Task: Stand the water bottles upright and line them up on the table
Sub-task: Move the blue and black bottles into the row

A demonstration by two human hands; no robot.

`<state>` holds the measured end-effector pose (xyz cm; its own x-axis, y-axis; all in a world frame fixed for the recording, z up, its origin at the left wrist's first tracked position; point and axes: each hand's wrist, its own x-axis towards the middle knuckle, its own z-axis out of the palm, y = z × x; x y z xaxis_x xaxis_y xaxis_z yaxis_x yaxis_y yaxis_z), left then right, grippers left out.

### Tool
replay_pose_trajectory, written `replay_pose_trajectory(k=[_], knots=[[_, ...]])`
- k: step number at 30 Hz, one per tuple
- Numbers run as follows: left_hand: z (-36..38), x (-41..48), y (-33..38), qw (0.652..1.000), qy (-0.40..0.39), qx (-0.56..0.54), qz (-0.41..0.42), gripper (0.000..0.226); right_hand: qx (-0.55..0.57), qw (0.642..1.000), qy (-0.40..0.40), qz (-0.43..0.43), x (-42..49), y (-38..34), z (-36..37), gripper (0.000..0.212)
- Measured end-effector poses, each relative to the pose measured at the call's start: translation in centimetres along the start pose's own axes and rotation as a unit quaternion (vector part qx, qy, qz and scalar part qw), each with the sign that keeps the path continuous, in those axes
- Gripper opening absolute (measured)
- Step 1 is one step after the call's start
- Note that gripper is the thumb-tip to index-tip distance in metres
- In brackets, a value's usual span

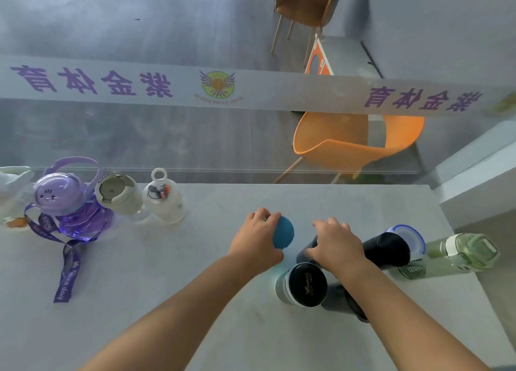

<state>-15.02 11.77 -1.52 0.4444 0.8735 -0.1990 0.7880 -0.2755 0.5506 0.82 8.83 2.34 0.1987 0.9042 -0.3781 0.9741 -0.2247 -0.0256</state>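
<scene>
My left hand (258,238) is wrapped around the blue-topped bottle (283,232) near the middle of the table (195,287), and my right hand (335,245) is spread, palm down, over the black bottle (388,249) lying on its side just to the right; I cannot tell whether those fingers have closed on it yet. To do this well I should grip the black one round its body, tip it up onto its base, and set it down level before letting go, clear of the dark-lidded flask (303,284) standing nearer me. The green bottle (458,253) lies at the far right, its label showing mirrored letters I cannot make out. Three bottles stand in a row at the far left: the purple one (64,203), whose strap reads "nice day", a cream-lidded one (118,196) and a white one (164,200).
</scene>
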Motion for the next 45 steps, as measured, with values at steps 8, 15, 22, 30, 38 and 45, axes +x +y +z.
replay_pose_trajectory(k=[8,15,22,30,38,45], knots=[[-2.4,0.8,-3.0,0.995,0.048,-0.017,-0.087,0.068,0.061,0.995,0.065,-0.039,2.1,-2.3,-0.1,0.046],[-6.4,1.7,-8.5,0.986,0.088,0.018,-0.143,0.073,0.100,0.986,0.083,-0.108,5.5,-7.8,-0.8,0.059],[-9.3,2.8,-11.4,0.982,0.099,0.046,-0.155,0.065,0.139,0.976,0.099,-0.135,7.9,-11.8,-1.1,0.069],[-11.1,4.1,-12.7,0.983,0.049,0.043,-0.171,0.069,0.144,0.971,0.128,-0.143,9.4,-13.4,-1.0,0.069],[-11.8,4.2,-12.7,0.985,0.011,0.074,-0.157,0.074,0.178,0.962,0.150,-0.141,9.7,-14.1,-0.5,0.066],[-11.6,3.7,-12.7,0.984,0.015,0.068,-0.163,0.078,0.169,0.963,0.140,-0.158,9.4,-14.3,-0.2,0.067]])
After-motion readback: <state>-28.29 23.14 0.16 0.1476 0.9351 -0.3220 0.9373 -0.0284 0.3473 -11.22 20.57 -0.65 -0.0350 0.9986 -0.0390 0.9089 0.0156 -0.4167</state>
